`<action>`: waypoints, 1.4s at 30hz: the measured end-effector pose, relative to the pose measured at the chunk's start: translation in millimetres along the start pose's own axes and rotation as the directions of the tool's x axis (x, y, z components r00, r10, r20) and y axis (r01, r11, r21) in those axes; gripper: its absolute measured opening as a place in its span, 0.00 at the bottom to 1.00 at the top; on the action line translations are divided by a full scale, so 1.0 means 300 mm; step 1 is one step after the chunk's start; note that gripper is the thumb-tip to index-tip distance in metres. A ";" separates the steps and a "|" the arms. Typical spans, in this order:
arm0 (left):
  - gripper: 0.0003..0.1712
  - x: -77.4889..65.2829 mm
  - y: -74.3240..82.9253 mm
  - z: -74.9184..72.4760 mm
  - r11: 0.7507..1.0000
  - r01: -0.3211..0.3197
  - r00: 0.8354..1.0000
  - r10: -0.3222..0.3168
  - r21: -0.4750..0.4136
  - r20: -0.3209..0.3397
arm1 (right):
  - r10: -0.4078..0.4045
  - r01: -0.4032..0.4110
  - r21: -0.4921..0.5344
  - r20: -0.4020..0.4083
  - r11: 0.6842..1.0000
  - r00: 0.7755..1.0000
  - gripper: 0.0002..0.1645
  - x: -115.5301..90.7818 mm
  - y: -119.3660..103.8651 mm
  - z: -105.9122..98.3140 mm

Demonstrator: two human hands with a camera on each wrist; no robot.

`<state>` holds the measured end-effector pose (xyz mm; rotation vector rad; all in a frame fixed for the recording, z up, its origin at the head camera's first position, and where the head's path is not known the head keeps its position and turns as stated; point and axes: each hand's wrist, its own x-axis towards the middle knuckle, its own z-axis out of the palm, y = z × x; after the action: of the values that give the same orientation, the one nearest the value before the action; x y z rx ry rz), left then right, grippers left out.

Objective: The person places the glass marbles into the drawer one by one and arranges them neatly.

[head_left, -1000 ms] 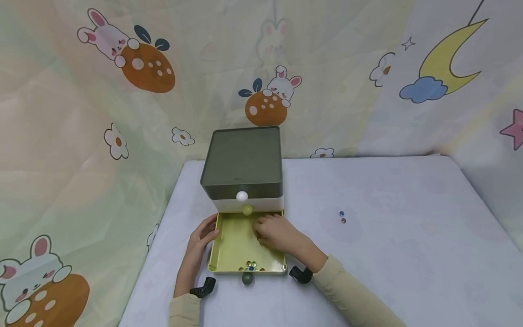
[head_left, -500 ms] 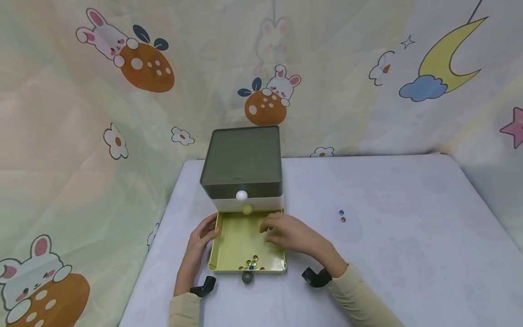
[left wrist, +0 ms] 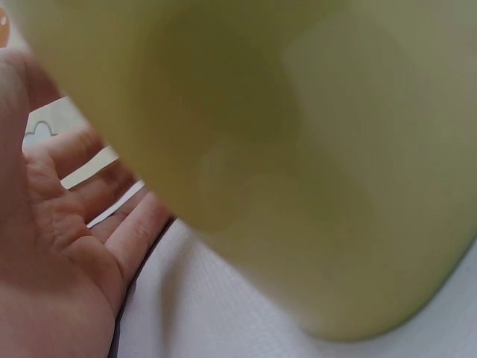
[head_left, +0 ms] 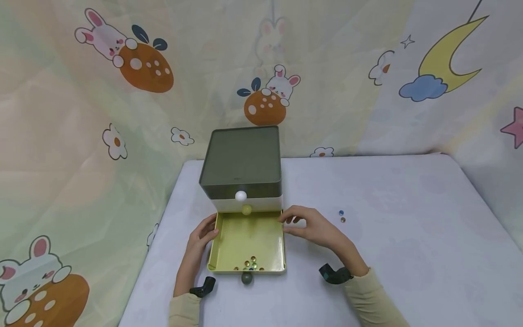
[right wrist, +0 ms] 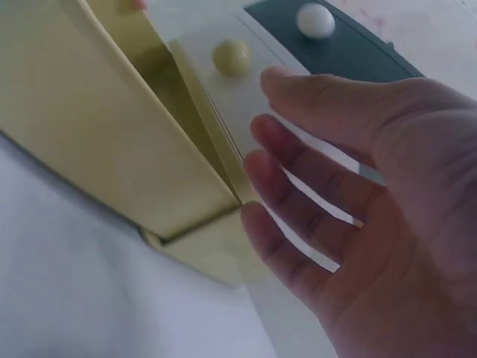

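Observation:
A small storage unit (head_left: 241, 156) has its yellow bottom drawer (head_left: 245, 236) pulled out. Several small shiny round gems (head_left: 254, 259) lie inside along the drawer's front wall. My left hand (head_left: 203, 234) rests against the drawer's left side, fingers loosely extended and thumb at the rim; the left wrist view shows the palm beside the yellow wall (left wrist: 246, 164). At the drawer's right rim hovers my right hand (head_left: 312, 225), its fingers loosely bent and apart. In the right wrist view nothing lies between the thumb and fingers of this hand (right wrist: 358, 171).
A blue gem (head_left: 341, 212) and a brownish gem (head_left: 342, 220) lie on the white-covered table (head_left: 408, 254), right of the unit. The knobs are white (head_left: 241, 196), yellow (head_left: 247, 209) and dark green (head_left: 246, 278). A printed cloth (head_left: 327, 68) hangs behind.
My right hand has moved from inside the drawer rightward to its right rim, its fingers spreading. Another gem has appeared among those at the drawer's front. My left hand stays in place.

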<state>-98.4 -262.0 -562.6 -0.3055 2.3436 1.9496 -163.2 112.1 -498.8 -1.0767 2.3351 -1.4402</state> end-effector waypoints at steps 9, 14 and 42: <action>0.31 0.004 -0.003 0.001 1.000 0.001 1.000 -0.001 0.001 0.002 | 0.030 -0.021 0.085 -0.103 0.996 0.994 0.16 -0.068 0.062 -0.085; 0.31 0.003 -0.005 -0.002 1.000 0.001 1.000 -0.001 -0.003 0.002 | 0.058 -0.045 0.086 -0.152 0.995 0.987 0.17 -0.103 0.090 -0.130; 0.32 -0.004 0.002 0.001 1.000 0.029 1.000 -0.029 -0.003 0.002 | 0.357 -0.380 -0.029 -0.281 0.925 0.891 0.29 -0.245 0.244 -0.279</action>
<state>-97.4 -261.6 -561.8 -0.3354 2.3213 1.9403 -187.8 238.6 -532.3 -0.4267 2.6226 -1.4223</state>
